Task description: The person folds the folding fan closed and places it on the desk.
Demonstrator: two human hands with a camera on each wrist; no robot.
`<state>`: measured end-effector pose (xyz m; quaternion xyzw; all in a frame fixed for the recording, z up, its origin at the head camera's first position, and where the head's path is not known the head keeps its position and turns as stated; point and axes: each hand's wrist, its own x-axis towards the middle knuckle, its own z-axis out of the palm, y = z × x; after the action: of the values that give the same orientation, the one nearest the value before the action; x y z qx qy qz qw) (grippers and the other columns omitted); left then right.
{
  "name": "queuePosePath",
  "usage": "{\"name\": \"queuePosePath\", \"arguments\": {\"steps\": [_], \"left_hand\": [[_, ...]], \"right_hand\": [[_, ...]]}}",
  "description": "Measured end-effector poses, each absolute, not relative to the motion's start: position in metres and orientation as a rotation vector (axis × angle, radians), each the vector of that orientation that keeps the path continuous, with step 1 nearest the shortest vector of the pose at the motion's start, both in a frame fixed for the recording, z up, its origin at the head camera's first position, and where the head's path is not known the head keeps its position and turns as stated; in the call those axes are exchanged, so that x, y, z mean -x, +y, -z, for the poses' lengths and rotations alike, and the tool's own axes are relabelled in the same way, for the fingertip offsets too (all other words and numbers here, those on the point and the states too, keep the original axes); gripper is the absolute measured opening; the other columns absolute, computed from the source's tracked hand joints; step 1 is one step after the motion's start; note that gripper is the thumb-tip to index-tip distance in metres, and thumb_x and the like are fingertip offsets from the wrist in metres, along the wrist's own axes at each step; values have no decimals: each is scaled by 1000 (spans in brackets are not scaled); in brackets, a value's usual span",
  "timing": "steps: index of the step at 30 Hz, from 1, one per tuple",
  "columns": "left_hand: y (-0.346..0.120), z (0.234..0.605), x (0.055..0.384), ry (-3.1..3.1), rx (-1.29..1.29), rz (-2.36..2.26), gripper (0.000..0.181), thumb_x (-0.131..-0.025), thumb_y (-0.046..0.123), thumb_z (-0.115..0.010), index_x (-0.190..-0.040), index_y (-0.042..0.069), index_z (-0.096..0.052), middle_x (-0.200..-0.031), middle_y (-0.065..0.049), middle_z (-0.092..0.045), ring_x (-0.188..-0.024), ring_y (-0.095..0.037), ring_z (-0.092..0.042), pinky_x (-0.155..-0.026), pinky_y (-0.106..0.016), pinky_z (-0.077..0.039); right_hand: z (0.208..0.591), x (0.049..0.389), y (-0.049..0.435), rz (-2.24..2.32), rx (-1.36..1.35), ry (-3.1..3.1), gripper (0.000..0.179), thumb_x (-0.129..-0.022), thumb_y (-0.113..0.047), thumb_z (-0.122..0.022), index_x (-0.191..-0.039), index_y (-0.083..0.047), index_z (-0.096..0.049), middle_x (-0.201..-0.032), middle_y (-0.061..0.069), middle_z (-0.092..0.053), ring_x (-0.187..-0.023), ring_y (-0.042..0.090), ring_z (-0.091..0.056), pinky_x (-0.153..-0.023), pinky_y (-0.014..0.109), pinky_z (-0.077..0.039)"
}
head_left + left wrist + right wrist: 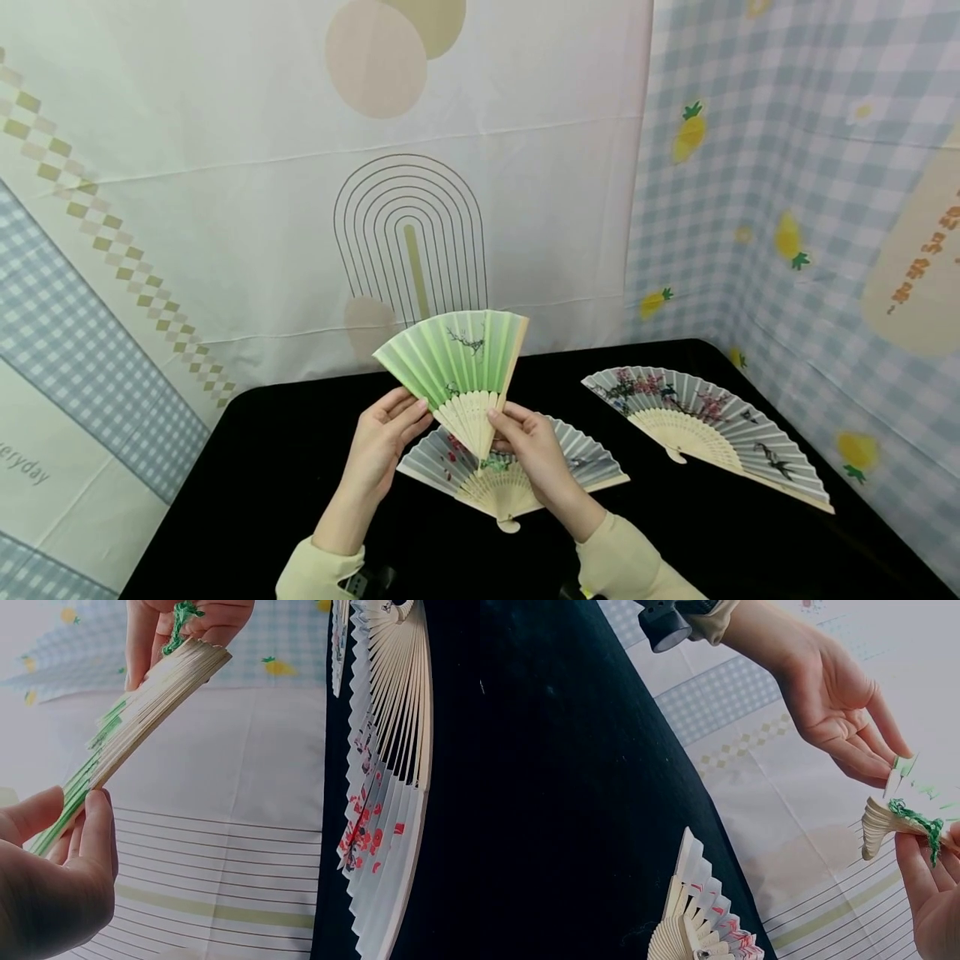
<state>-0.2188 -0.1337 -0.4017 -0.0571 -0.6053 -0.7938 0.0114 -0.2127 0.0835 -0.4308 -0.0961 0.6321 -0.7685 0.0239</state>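
A green folding fan point(457, 354), partly spread and with a dark branch print, is held up above the table. My left hand point(381, 440) pinches its left edge between thumb and fingers. On the other side my right hand point(534, 454) grips the pale ribs near the fan's right outer stick, thumb in front. A green cord tassel point(919, 817) hangs at the pivot end, by the right fingers. Below and behind lies a spread white folding fan point(431, 467) with red flowers, partly hidden by the green fan and my right hand.
Another spread folding fan point(697, 412), with pink blossoms and a dark bird, lies toward the right of the black table point(285, 467). A white printed cloth point(225, 250) hangs behind the table, and a blue checked cloth point(750, 167) hangs along the right.
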Motion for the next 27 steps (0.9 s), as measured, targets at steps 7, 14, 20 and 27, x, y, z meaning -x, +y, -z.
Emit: {"name": "queuePosePath", "arguments": {"steps": [7,14,20,27], "left_hand": [[-133,403,220,-1911,175,2461,38,-99,4,-63,-135,-6,-57,-127,-24,-63,-108,-22,-69,-93,-33,-57],[-133,403,220,-1937,187,2450,40,-99,4,-64,-136,-8,-56,-126,-24,-64,-106,-20,-69,-93,-34,-57],[-134,404,220,-1938,188,2443,40,-98,4,-64,-135,-9,-56,-124,-23,-65,-104,-19,-70,-91,-32,-58],[-134,405,219,-1924,183,2445,39,-98,1,-64,-135,-9,-56,-120,-19,-68,-101,-18,-71,-90,-32,-58]], "right_hand": [[431,210,83,2355,349,1929,45,-104,-24,-59,-134,10,-58,-115,24,-70,-89,15,-73,-81,30,-60],[431,209,83,2359,350,1914,45,-104,-22,-59,-134,11,-58,-115,24,-70,-88,14,-73,-80,29,-60],[432,209,83,2370,348,1880,44,-104,-22,-58,-134,11,-57,-115,24,-70,-88,14,-73,-80,31,-61],[432,208,81,2353,363,1887,45,-104,-21,-58,-134,12,-57,-113,23,-71,-86,13,-73,-80,31,-61]]}}
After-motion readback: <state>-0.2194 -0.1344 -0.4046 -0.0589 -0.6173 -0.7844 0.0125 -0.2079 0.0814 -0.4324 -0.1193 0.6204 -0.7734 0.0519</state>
